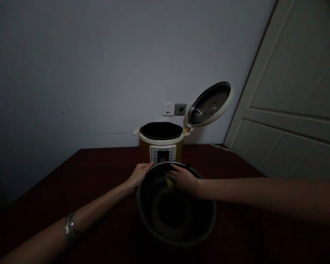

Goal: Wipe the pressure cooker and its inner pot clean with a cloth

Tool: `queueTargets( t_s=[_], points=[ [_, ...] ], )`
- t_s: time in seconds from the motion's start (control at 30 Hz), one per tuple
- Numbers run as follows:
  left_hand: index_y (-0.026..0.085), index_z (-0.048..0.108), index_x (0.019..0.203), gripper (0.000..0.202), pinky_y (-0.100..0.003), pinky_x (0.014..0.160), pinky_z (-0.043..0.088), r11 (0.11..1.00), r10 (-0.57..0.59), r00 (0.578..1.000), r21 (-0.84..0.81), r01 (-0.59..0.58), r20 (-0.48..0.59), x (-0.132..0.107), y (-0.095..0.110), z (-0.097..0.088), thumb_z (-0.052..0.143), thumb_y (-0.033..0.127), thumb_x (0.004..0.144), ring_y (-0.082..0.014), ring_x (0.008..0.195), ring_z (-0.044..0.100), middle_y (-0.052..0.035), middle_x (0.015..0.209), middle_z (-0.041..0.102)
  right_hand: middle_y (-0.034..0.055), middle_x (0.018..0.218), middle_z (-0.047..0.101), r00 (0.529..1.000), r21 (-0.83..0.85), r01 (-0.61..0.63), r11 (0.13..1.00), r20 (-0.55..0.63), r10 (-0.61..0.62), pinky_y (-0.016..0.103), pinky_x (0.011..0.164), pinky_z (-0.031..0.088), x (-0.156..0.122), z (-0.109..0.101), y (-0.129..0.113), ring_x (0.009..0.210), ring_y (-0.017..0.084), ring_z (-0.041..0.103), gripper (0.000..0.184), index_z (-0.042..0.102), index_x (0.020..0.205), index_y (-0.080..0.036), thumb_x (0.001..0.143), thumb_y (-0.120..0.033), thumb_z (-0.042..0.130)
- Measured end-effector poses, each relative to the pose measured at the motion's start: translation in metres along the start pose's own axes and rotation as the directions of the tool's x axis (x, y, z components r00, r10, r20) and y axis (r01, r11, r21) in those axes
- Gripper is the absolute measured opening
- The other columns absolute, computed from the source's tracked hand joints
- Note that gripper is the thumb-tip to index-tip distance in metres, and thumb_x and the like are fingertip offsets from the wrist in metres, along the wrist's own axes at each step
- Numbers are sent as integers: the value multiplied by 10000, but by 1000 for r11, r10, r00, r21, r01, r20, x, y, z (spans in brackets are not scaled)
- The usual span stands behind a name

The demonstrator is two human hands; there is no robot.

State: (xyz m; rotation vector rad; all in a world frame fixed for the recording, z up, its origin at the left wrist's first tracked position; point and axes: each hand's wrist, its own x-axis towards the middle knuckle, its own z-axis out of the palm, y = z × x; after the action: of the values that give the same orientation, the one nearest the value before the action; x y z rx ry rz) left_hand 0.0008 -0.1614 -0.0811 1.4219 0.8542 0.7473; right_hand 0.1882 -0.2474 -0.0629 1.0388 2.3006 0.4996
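Observation:
A dark metal inner pot [176,234] stands on the dark red table [99,172] in front of me. My left hand [139,173] grips the pot's far left rim. My right hand [183,178] reaches inside the pot, fingers closed on a small yellow sponge [169,181] pressed against the inner wall. Behind the pot stands a yellow and white electric cooker [161,145], its body open and its lid [210,103] hinged up to the right. A metal bracelet [69,227] sits on my left wrist.
The cooker stands against a pale wall with a white socket and a grey socket [174,109]. A white panelled door [291,91] is at the right. The room is dim.

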Motion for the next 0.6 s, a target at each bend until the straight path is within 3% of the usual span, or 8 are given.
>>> queueTargets(
  t_s=[0.07,0.13,0.2,0.27,0.37,0.43,0.5,0.6],
  points=[
    [111,653,668,528,-241,495,339,1000,14,1000,5,-14,-14,1,0,0,645,635,606,-117,504,478,-19,559,607,37,1462,353,968,-395,177,901,-95,-232,474,1123,156,14,-12,2,1348,246,299,447,578,1238,-222,839,-161,385],
    [114,656,653,506,-242,500,341,999,31,999,19,-30,-28,1,0,0,654,618,606,-118,511,476,-20,560,610,-2,1517,214,932,-674,199,712,-94,-350,497,1096,216,19,-19,5,1369,238,250,556,420,1369,-237,844,-130,274],
    [117,656,630,475,-239,500,335,999,36,999,27,-36,-29,0,2,0,663,592,612,-112,509,466,-16,553,608,4,1527,165,945,-783,144,605,-72,-318,540,1047,279,15,-20,8,1374,258,231,606,323,1417,-239,825,-129,248],
    [117,666,634,437,-236,503,330,1000,23,1000,22,-22,-16,-1,4,2,674,554,618,-108,506,465,-15,554,612,44,1516,200,984,-739,77,670,-53,-172,550,1029,294,4,-11,8,1373,282,225,593,354,1404,-201,814,-185,298],
    [118,689,683,377,-236,517,340,1000,-9,1000,-4,9,14,-2,6,3,695,489,617,-112,513,486,-15,570,628,122,1417,408,995,-414,-90,906,-6,96,518,1042,293,-16,13,-1,1319,333,334,542,552,1271,-166,743,-275,495],
    [123,697,701,341,-236,520,347,1000,-21,999,-8,21,29,-2,6,3,704,453,614,-116,518,496,-12,576,632,142,1210,609,975,-6,-221,975,15,221,490,1012,346,-25,32,-14,1196,345,489,392,700,1062,-208,691,-267,590],
    [126,698,694,308,-235,514,346,1000,-17,1000,13,17,24,-2,6,2,703,425,619,-120,518,499,-8,568,627,115,916,706,978,476,-205,855,75,193,459,936,424,-25,45,-30,1002,310,617,179,746,810,-241,695,-280,615],
    [130,699,687,273,-234,513,348,999,4,1000,41,-4,1,-1,6,2,684,398,639,-122,521,503,-5,569,627,35,638,654,998,915,-55,399,66,-15,407,786,506,-6,48,-55,749,242,660,129,679,595,-233,687,-313,636]
  ],
)
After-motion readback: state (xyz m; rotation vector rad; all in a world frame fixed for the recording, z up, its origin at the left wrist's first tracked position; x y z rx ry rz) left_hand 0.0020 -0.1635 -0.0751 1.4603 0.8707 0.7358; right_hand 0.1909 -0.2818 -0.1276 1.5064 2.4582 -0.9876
